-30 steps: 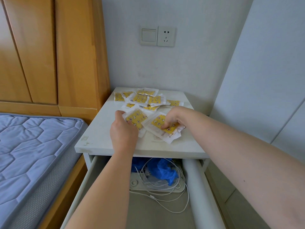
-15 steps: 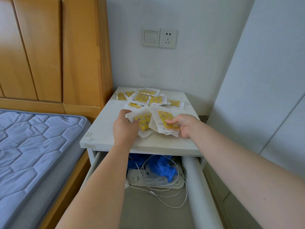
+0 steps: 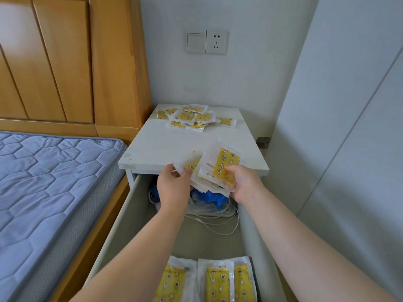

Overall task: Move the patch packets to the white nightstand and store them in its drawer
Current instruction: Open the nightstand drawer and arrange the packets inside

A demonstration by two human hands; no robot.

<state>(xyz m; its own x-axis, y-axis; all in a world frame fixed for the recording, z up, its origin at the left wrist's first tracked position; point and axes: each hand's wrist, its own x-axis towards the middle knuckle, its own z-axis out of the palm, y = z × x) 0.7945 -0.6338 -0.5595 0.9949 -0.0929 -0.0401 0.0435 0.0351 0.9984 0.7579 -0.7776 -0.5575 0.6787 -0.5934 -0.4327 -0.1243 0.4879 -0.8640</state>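
Note:
A stack of yellow-and-white patch packets (image 3: 220,168) hangs over the front edge of the white nightstand (image 3: 157,144), above its open drawer (image 3: 130,205). My left hand (image 3: 174,188) grips the stack's left side and my right hand (image 3: 244,184) grips its right side. Several more packets (image 3: 192,118) lie scattered at the back of the nightstand top. A few packets (image 3: 209,282) lie side by side at the front of the drawer floor.
At the back of the drawer lie a blue bag (image 3: 209,198), a white power strip and tangled white cables (image 3: 218,223). A bed with a blue mattress (image 3: 48,184) and wooden headboard (image 3: 65,62) stands to the left. A white wall (image 3: 338,127) is close on the right.
Both hands gathered the two near groups of packets into one stack and pulled it off the nightstand top toward the drawer. The view tilted down, showing the drawer's front.

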